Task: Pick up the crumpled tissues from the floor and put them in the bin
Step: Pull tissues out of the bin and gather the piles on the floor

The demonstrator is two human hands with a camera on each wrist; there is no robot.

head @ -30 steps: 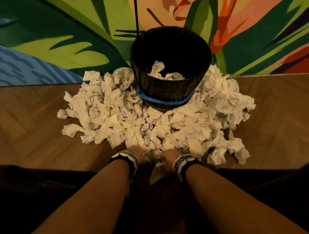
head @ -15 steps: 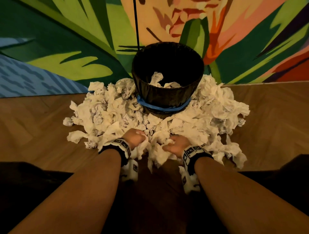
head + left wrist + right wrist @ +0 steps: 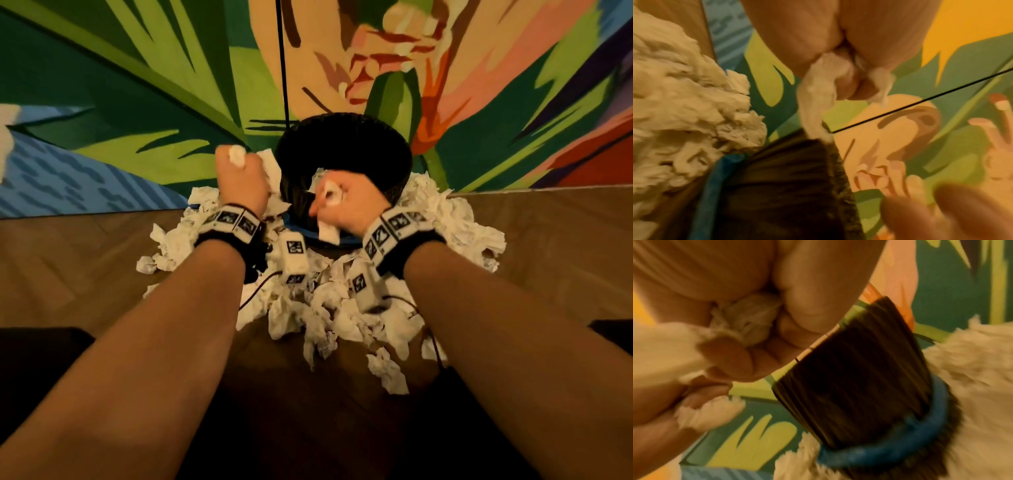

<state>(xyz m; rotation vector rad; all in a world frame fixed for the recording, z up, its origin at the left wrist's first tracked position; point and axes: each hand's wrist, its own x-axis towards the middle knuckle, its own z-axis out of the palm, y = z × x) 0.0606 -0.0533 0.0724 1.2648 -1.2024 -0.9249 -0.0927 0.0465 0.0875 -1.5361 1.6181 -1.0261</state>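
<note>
1. One painted wall (image 3: pixel 137 102) with large green leaf and orange flower shapes is seen behind everything; one thin black line (image 3: pixel 283 61) runs down it toward the bin.
2. One wooden floor (image 3: pixel 68 267) in a herringbone pattern carries the scene.
3. One heap of crumpled tissues (image 3: pixel 329 308), too many to count, white and wrinkled, is spread round the foot of the bin, against the wall edge of the floor.
4. One round, dark, ribbed bin (image 3: pixel 394 161) with one blue band (image 3: pixel 875 452) near its base is shown; tissue inside it is visible only in the head view.
5. Two hands are raised. The left hand (image 3: pixel 241 181) is closed in a fist on a tissue wad (image 3: pixel 816 97) just beside the bin's rim; the right hand (image 3: pixel 352 202) is clenched on another wad (image 3: pixel 748 318) in front of the rim.
6. The wrist views alone show the fingers curled tightly round the soft paper.
</note>
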